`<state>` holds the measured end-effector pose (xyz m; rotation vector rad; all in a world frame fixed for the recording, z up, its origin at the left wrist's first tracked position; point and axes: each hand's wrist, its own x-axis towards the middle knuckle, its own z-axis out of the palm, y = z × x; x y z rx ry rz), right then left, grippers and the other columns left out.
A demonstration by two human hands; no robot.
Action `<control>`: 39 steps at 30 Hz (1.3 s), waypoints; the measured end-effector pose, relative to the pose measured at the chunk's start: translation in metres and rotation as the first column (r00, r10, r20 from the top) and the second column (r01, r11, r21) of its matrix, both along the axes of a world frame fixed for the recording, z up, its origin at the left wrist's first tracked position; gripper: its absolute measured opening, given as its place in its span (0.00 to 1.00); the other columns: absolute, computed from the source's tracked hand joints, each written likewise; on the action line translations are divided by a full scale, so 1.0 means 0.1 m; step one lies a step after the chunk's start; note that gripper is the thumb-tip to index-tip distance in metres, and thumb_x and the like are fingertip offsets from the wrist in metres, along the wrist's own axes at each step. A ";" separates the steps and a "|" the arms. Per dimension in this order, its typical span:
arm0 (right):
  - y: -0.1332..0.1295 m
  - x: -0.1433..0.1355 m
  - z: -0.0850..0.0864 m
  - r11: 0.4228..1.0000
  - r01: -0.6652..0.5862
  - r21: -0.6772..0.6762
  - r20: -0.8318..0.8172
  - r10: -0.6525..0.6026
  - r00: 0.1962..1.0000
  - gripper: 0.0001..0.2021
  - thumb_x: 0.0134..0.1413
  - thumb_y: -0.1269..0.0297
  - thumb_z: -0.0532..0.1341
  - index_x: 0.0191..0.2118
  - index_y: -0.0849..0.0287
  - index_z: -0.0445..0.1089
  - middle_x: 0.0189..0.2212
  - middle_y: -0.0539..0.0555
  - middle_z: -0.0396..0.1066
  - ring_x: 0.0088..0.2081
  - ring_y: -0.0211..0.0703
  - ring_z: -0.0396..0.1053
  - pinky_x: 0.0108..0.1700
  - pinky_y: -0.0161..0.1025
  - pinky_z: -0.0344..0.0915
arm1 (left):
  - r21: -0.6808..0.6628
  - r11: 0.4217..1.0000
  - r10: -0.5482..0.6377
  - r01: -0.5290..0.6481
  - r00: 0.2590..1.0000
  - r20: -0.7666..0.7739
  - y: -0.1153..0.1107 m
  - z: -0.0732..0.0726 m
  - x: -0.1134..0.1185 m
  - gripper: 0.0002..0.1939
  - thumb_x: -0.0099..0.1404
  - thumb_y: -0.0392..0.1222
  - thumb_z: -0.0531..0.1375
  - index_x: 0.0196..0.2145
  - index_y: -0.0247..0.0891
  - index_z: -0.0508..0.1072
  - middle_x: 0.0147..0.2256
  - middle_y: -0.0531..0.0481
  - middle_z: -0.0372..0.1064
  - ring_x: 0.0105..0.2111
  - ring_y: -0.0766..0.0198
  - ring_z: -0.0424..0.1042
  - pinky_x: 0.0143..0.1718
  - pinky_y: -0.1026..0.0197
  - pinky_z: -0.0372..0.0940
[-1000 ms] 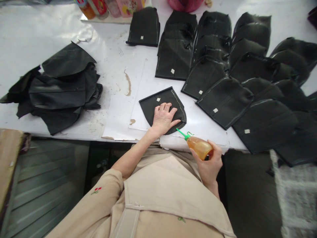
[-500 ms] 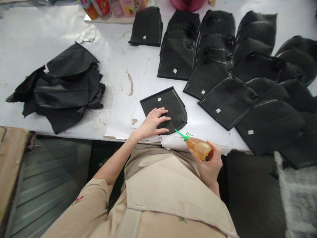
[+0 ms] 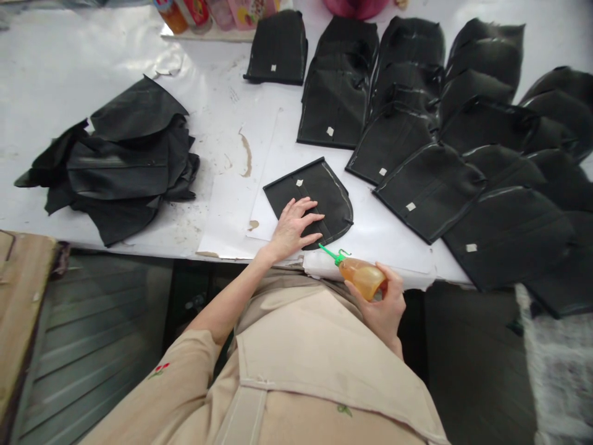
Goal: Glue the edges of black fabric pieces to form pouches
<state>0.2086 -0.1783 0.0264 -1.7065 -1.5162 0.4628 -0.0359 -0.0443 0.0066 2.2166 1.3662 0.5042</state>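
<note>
A black, round-ended leather-like piece (image 3: 331,201) with a small pale tag lies flat near the table's front edge. My left hand (image 3: 295,228) rests on it, palm down with fingers spread. In my right hand (image 3: 389,303) is a squeeze bottle (image 3: 361,277) of amber liquid, tilted so that its green nozzle (image 3: 330,252) points left. The nozzle's tip is at the piece's rounded near edge, close to my left fingers; whether it touches cannot be made out.
A loose heap of black pieces (image 3: 120,164) lies at left. Overlapping rows of similar tagged pieces (image 3: 426,191) cover the right side, with one small stack (image 3: 277,49) at the back. Bottles (image 3: 197,12) and a pink container (image 3: 356,7) stand along the far side of the white table (image 3: 227,216).
My right hand has brought the bottle left, its nozzle tip travelling along the piece's rounded edge toward my left hand. The left hand stays on the piece. The view has shifted slightly.
</note>
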 end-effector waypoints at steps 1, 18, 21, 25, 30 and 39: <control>0.00 -0.01 0.00 1.000 0.001 -0.001 0.003 -0.001 1.000 0.32 0.49 0.48 0.74 0.57 0.55 0.67 0.47 0.57 0.74 0.45 0.52 0.75 0.47 0.49 0.75 | 0.002 1.000 0.006 -0.006 1.000 -0.001 0.00 0.00 0.02 0.21 0.65 0.44 0.67 0.56 0.42 0.74 0.63 0.41 0.64 0.69 0.49 0.56 0.72 0.38 0.45; 0.01 -0.01 -0.04 1.000 -0.006 -0.015 -0.024 0.006 1.000 0.34 0.47 0.49 0.75 0.57 0.55 0.67 0.47 0.57 0.74 0.45 0.52 0.75 0.46 0.48 0.76 | -0.080 0.980 -0.160 0.182 0.962 0.221 0.14 -0.03 -0.32 0.22 0.65 0.51 0.67 0.55 0.42 0.75 0.65 0.37 0.62 0.69 0.45 0.55 0.70 0.35 0.49; 0.01 -0.03 -0.03 0.999 -0.027 -0.028 -0.030 0.026 0.999 0.33 0.48 0.49 0.75 0.57 0.54 0.67 0.46 0.56 0.74 0.44 0.51 0.75 0.46 0.48 0.76 | -0.061 0.985 -0.151 0.164 0.973 0.177 0.10 -0.03 -0.27 0.22 0.66 0.49 0.67 0.55 0.42 0.75 0.65 0.38 0.62 0.70 0.47 0.55 0.71 0.36 0.48; 0.02 -0.05 -0.04 0.997 -0.045 -0.069 -0.017 0.044 0.999 0.33 0.48 0.46 0.74 0.56 0.54 0.66 0.47 0.57 0.73 0.44 0.51 0.75 0.45 0.49 0.75 | -0.087 0.984 -0.141 0.154 0.979 0.145 0.09 0.00 -0.25 0.21 0.66 0.47 0.67 0.56 0.43 0.74 0.66 0.39 0.62 0.70 0.48 0.54 0.71 0.35 0.47; 0.07 -0.11 -0.05 0.994 -0.086 -0.060 -0.024 0.085 0.996 0.33 0.49 0.46 0.73 0.56 0.54 0.66 0.46 0.57 0.73 0.42 0.50 0.74 0.43 0.48 0.75 | -0.116 0.979 -0.151 0.168 0.979 0.137 0.10 0.04 -0.27 0.20 0.68 0.47 0.65 0.56 0.42 0.74 0.67 0.39 0.60 0.71 0.49 0.53 0.71 0.36 0.46; 0.14 -0.17 -0.06 0.995 -0.062 -0.083 -0.080 0.056 0.995 0.33 0.48 0.48 0.74 0.56 0.55 0.66 0.47 0.57 0.73 0.45 0.51 0.73 0.46 0.49 0.74 | -0.126 0.968 -0.201 0.218 0.970 0.138 0.13 0.05 -0.30 0.19 0.71 0.45 0.61 0.58 0.41 0.73 0.68 0.38 0.59 0.71 0.50 0.52 0.72 0.37 0.45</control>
